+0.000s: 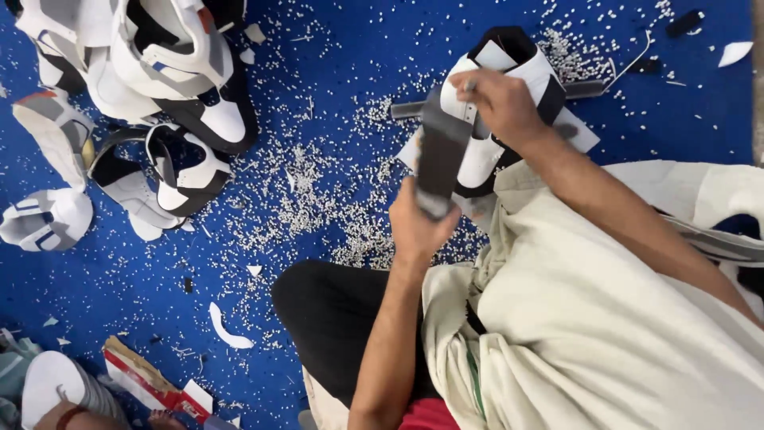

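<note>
We are working a shoe upper (497,103) over the blue floor (318,119), just beyond our knee. Our right hand (501,103) is gripping it from above; our left hand (418,227) is closing on a dark strap (442,155) just below it. The strap could be slipping free if our pull runs crooked.

the shoe upper (509,103) sits far right on the mat (334,48), the right hand (497,99) on top of it. the strip (440,155) runs nearer, down to the left hand (418,227). a heap of shoe uppers (151,80) lies far left, with scattered bits (318,183) between.
</note>
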